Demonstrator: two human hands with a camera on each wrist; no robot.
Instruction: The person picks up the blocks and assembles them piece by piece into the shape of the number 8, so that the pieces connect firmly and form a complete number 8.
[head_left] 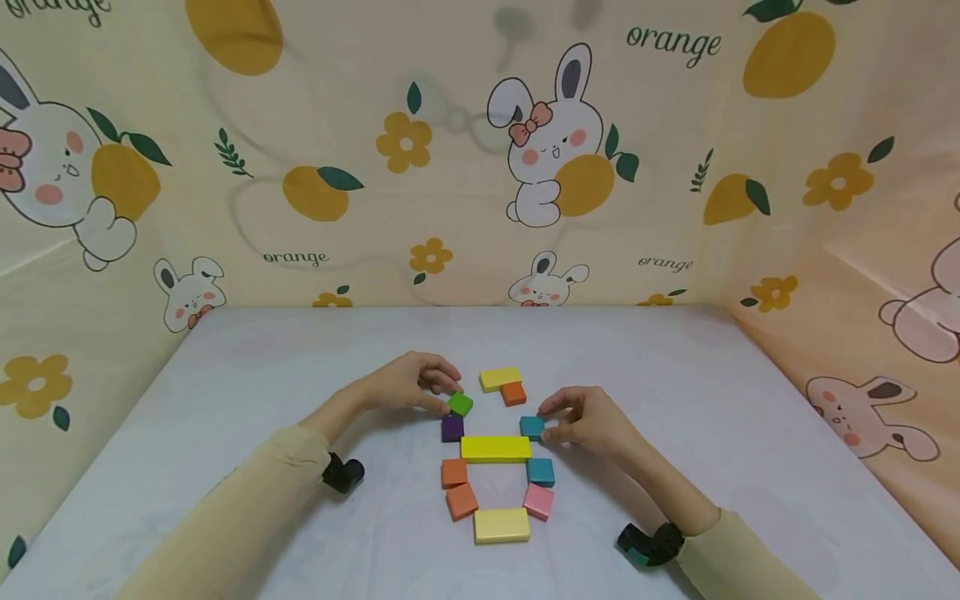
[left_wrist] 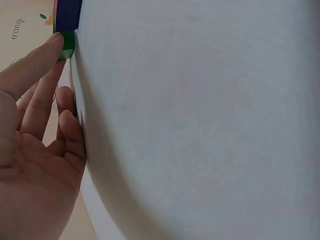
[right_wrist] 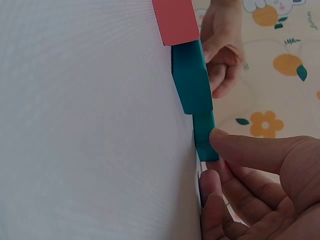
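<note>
My left hand (head_left: 408, 385) pinches a green block (head_left: 461, 404) between thumb and index finger, tilted just above a purple block (head_left: 452, 428). In the left wrist view the thumb lies on the green block (left_wrist: 67, 46). On the other side, my right hand (head_left: 592, 421) pinches a teal block (head_left: 532, 428) near the upper right end of a long yellow block (head_left: 495, 449). The right wrist view has thumb and fingertips at the end of that teal block (right_wrist: 204, 135). A second teal block (head_left: 540, 472) sits below the long yellow one.
Two orange blocks (head_left: 453, 473) run down the left side, and a pink block (head_left: 538, 502) lies on the right. A pale yellow block (head_left: 502, 526) closes the bottom. Beyond the hands, another yellow block (head_left: 499, 379) touches a small orange block (head_left: 513, 393). A white cloth (head_left: 300, 550) covers the table.
</note>
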